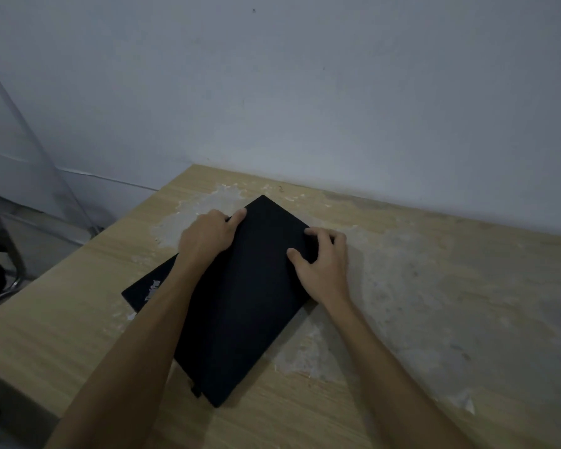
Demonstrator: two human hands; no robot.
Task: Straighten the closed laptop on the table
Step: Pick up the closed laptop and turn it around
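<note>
Your left hand (208, 236) grips the laptop's far left edge, fingers curled over the rim, thumb on the lid. Your right hand (324, 260) clamps the right edge, fingertips and thumb pressed on top, palm off the side. Between both hands lies the closed black laptop (237, 303), flat, skewed diagonally to the table's edges. Wooden table (62, 328), patchy white residue (412, 270) around the laptop. Grey wall (305, 92) just behind.
</note>
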